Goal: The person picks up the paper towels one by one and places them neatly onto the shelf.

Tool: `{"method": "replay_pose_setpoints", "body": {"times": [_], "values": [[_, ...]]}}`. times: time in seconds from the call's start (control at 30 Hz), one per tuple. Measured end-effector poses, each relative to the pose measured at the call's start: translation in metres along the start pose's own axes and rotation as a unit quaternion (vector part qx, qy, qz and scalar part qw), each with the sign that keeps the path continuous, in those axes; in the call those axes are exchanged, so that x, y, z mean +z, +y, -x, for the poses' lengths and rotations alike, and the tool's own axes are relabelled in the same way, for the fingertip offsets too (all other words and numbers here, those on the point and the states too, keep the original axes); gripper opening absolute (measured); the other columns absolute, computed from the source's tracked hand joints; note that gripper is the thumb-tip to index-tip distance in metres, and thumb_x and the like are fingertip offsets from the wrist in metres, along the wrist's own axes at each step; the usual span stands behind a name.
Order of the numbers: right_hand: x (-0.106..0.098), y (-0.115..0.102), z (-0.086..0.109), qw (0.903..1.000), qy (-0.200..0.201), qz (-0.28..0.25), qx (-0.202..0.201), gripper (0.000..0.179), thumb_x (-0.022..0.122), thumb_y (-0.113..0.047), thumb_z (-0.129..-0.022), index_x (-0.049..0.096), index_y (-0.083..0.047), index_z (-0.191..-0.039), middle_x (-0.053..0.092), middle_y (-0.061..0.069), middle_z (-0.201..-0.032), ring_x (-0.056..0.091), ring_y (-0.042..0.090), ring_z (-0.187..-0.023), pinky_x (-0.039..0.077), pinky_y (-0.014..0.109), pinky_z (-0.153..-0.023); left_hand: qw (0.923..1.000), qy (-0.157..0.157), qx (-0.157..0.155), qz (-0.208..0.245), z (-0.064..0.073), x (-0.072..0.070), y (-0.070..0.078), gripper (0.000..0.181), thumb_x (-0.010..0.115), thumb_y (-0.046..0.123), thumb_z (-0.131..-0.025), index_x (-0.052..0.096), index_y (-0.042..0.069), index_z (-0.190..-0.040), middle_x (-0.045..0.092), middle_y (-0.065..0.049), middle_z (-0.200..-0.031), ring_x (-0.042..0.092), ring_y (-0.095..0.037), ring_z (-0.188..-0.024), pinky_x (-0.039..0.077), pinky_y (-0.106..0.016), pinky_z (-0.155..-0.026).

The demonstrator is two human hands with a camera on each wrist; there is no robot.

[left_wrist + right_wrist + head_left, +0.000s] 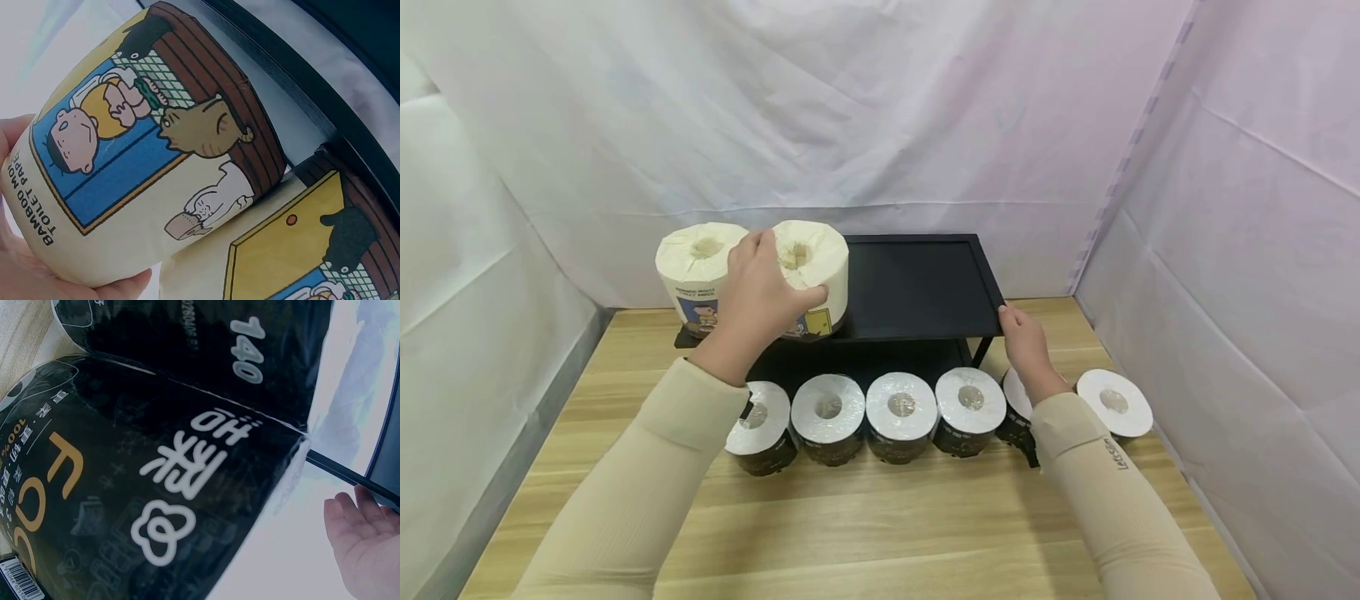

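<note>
My left hand (758,296) grips a cream-wrapped toilet paper roll (820,258), thumb at its front right and fingers on its far left. Cartoon figures cover this roll (206,125) in the left wrist view. Beside it on the left, a matching roll (681,258) stands upright on the black shelf (917,287). Whether the held roll fully rests on the shelf, I cannot tell. My right hand (1026,346) holds the shelf's front right corner. In the right wrist view, its fingers (359,512) lie against the black edge.
In front of the shelf, several dark-wrapped toilet rolls (901,408) stand in a row on the wooden table (865,525). One is partly behind the right forearm; another roll (1115,404) stands at the far right. White cloth (850,108) hangs behind and at both sides.
</note>
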State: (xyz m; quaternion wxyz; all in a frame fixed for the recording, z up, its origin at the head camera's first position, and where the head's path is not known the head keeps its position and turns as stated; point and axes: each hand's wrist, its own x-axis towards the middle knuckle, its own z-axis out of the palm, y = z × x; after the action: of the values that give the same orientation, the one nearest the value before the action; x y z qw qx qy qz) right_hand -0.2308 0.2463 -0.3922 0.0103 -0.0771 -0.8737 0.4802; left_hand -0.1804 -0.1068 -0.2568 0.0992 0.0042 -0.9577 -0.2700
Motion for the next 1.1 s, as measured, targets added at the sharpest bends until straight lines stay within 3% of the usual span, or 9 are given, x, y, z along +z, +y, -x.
{"method": "replay_pose_setpoints", "body": {"times": [0.8,1.1], "values": [[0.003,0.002,0.003,1.0000,0.004,-0.007,0.003,0.054,0.030,-0.042,-0.104,0.039,-0.012,-0.148,0.032,0.008,-0.154,0.026,0.029,-0.144,0.022,0.043,-0.118,0.9992,0.011,-0.026,-0.029,-0.017,0.016,0.005,0.093,0.067,0.045,-0.077,0.029,-0.008,-0.144,0.034,-0.024,-0.143,0.031,-0.040,-0.132,0.040,-0.054,-0.102],[0.003,0.001,0.003,0.9999,0.009,-0.009,0.002,0.054,0.029,-0.043,-0.104,0.039,-0.012,-0.148,0.033,0.008,-0.154,0.027,0.029,-0.143,0.022,0.042,-0.118,0.9982,0.001,-0.041,-0.044,-0.019,0.017,0.008,0.094,0.065,0.047,-0.079,0.027,-0.009,-0.145,0.032,-0.025,-0.144,0.031,-0.039,-0.132,0.042,-0.054,-0.102]]}}
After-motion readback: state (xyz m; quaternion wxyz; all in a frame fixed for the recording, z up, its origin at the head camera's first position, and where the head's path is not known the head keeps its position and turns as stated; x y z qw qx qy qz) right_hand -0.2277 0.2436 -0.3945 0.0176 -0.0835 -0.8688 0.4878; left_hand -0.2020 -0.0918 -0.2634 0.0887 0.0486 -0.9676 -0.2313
